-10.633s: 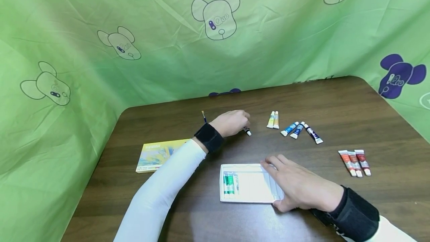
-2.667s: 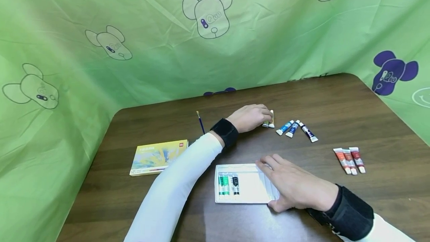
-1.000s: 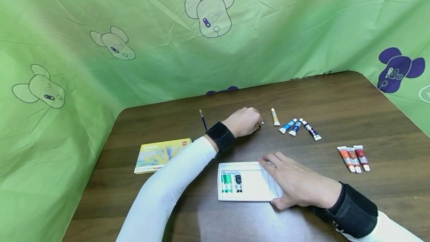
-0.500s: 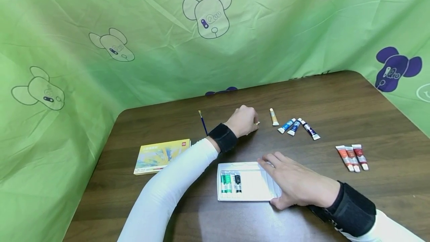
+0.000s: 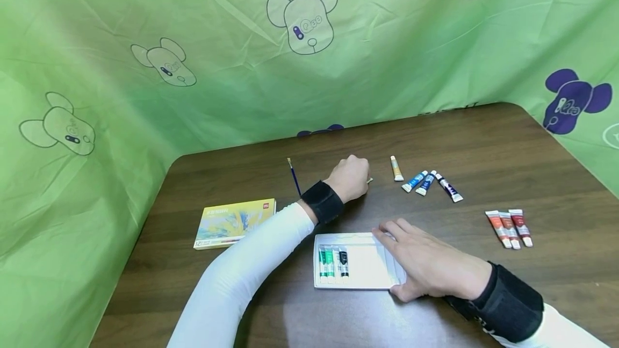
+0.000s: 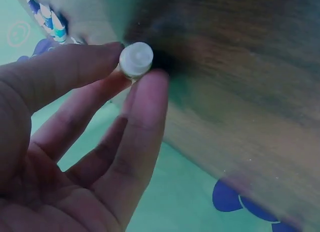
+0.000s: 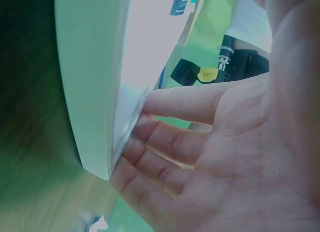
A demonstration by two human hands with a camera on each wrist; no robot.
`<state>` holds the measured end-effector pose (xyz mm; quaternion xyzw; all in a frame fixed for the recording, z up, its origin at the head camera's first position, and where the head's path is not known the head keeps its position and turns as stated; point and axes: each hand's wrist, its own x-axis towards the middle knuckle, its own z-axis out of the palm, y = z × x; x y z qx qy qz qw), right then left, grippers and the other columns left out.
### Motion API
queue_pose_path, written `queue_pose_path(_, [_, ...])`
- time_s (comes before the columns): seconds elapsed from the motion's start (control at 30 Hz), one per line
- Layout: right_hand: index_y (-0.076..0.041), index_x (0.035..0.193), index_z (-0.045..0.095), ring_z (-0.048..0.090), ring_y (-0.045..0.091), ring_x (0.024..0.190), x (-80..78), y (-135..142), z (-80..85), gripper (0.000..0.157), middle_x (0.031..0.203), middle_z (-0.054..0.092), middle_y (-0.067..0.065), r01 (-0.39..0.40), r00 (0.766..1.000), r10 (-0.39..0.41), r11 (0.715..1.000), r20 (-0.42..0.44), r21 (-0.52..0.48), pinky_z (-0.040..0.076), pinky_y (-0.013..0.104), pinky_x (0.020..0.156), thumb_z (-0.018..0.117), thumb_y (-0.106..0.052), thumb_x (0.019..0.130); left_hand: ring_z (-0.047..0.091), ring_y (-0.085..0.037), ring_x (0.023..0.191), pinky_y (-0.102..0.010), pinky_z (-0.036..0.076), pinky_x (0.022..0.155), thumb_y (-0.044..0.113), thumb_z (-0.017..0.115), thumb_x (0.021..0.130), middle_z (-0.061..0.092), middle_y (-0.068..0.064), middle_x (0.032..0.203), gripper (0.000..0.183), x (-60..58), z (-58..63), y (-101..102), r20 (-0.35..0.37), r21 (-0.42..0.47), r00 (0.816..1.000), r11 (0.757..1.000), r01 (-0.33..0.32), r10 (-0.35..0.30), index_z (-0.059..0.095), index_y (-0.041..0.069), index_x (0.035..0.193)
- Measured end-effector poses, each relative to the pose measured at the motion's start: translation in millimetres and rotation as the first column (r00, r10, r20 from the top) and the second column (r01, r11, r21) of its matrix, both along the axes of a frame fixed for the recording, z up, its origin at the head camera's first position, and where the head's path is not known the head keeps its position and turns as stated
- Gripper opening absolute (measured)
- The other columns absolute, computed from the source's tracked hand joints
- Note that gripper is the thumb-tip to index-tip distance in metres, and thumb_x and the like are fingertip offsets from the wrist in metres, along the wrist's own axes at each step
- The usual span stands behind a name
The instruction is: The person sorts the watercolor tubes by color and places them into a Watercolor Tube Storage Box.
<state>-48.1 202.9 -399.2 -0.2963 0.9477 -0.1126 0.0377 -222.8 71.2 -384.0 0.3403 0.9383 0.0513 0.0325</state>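
Observation:
My left hand (image 5: 349, 178) is over the table's middle, beyond the tray. In the left wrist view its thumb and fingertips pinch a small paint tube by its white cap (image 6: 136, 58); the tube's body is mostly hidden. My right hand (image 5: 425, 265) grips the right end of a white plastic tray (image 5: 369, 283), thumb at the near edge and fingers at the far edge. The right wrist view shows fingers (image 7: 172, 142) against the tray rim. Inside the tray's left part lie green tubes (image 5: 329, 262) and a black tube (image 5: 344, 263), with a gap between them.
A yellow-orange tube (image 5: 397, 168) lies right of my left hand. Beyond it are blue tubes (image 5: 415, 182) and a dark violet-blue tube (image 5: 449, 188). Red and orange tubes (image 5: 509, 229) sit farther right. A yellow paint box (image 5: 232, 222) and a paintbrush (image 5: 294, 176) are at left.
The black tube, earlier by my left hand, now lies in the tray. My left hand has taken one tube from the yellow pair and moved it left. The right hand stays on the tray.

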Motion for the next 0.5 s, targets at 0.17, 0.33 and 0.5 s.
queue_pose_path(0.17, [0.002,0.137,0.051,0.049,0.027,0.117,-0.2,1,1.7,0.096,0.134,0.051,0.013,0.002,1.000,-0.002,1.000,0.012,0.004,0.047,0.046,0.096,0.084,-0.049,0.063,0.058,-0.009,0.064,-0.024,0.050,0.059,0.014,0.071,0.086,0.063,0.006,0.072,0.015,-0.3,-0.5,-2,0.019,0.024,1.000,0.999,-0.024,0.024,0.068,0.017,0.071])
queue_pose_path(0.33, [0.003,0.137,0.051,0.048,0.027,0.117,0.3,0,2.9,0.096,0.133,0.051,0.013,-0.005,1.000,0.005,1.000,0.024,0.005,0.046,0.047,0.096,0.084,-0.049,0.064,0.064,-0.011,0.071,-0.023,0.052,0.063,0.015,0.074,0.084,0.072,0.004,0.085,0.003,-1.2,-1.4,-10,0.053,0.057,0.998,0.997,-0.049,0.046,0.076,0.015,0.085])
queue_pose_path(0.5, [0.003,0.137,0.052,0.049,0.027,0.116,-0.2,0,3.6,0.096,0.132,0.051,0.013,-0.012,1.000,0.012,1.000,0.003,0.009,0.047,0.046,0.095,0.084,-0.050,0.064,0.067,-0.011,0.076,-0.022,0.053,0.066,0.017,0.074,0.085,0.074,0.002,0.093,0.010,3.1,2.5,-22,0.069,0.093,0.997,0.994,-0.051,0.045,0.078,0.013,0.093])
